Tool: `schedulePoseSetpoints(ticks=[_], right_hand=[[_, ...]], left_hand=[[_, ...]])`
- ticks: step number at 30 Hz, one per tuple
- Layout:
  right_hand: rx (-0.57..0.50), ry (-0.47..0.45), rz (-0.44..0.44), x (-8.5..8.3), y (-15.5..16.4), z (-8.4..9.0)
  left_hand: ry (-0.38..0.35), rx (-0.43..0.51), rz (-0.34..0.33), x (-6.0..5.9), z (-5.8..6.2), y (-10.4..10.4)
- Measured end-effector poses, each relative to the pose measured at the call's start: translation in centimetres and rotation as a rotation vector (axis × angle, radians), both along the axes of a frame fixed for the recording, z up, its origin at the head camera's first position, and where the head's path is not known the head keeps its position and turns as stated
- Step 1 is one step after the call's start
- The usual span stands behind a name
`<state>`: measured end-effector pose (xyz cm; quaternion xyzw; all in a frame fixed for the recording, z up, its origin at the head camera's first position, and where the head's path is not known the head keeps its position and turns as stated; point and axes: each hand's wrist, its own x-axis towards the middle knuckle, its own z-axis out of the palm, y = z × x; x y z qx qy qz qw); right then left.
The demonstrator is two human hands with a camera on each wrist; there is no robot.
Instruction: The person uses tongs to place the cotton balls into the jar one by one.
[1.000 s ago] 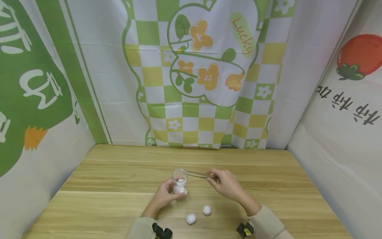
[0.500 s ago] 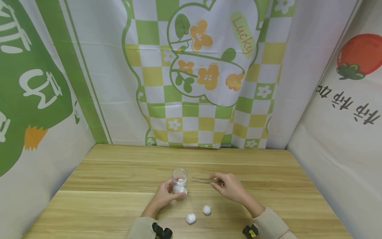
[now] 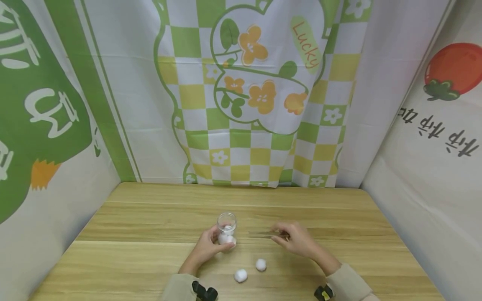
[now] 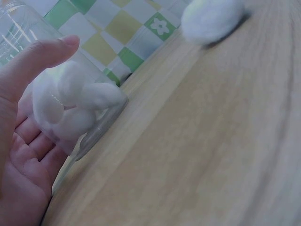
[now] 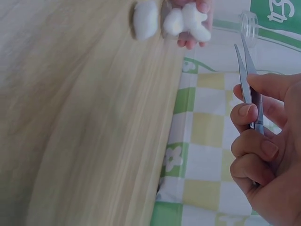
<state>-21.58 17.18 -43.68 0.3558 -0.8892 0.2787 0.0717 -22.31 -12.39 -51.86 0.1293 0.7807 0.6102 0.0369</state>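
A small clear glass jar (image 3: 226,227) stands upright on the wooden table (image 3: 150,217), with several white cotton balls (image 4: 70,101) inside. My left hand (image 3: 211,246) grips the jar's lower part, thumb and fingers curled round it (image 4: 33,61). My right hand (image 3: 297,240) pinches metal tweezers (image 3: 263,235), also seen as tweezers (image 5: 249,80), held level just right of the jar with the tips pointing at it and nothing between them. Two loose cotton balls lie in front of the hands: one cotton ball (image 3: 261,264) and another cotton ball (image 3: 240,275).
Printed cloth walls close in the table: a green and yellow checked backdrop (image 3: 256,104) behind, a green panel (image 3: 45,113) at left, a white panel with a tomato (image 3: 449,71) at right. Bare wood lies on both sides of the hands.
My right hand has drawn the tweezers back from over the jar's mouth, moving right and lower. The left hand and jar have stayed put.
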Motion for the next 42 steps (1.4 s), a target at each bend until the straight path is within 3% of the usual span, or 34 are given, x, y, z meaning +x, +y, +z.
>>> schedulePoseSetpoints(ticks=[5, 17, 28, 37, 42], right_hand=[[0.022, 0.002, 0.016, 0.0, 0.6, -0.6], [0.061, -0.133, 0.021, 0.2, 1.8, -1.4], [0.098, -0.19, 0.019, 0.7, 2.0, -2.2], [0.112, -0.141, 0.036, 1.0, 2.6, -3.1], [0.112, -0.162, 0.035, 1.2, 2.9, -3.3]], left_hand=[[-0.01, -0.006, 0.006, 0.1, 0.1, 0.1], [-0.033, 0.013, 0.005, 0.0, 0.0, 0.1], [-0.037, 0.025, -0.001, 0.0, 0.1, 0.0], [-0.054, 0.015, 0.01, 0.1, 0.2, 0.0], [-0.049, 0.009, 0.011, 0.1, 0.2, 0.0]])
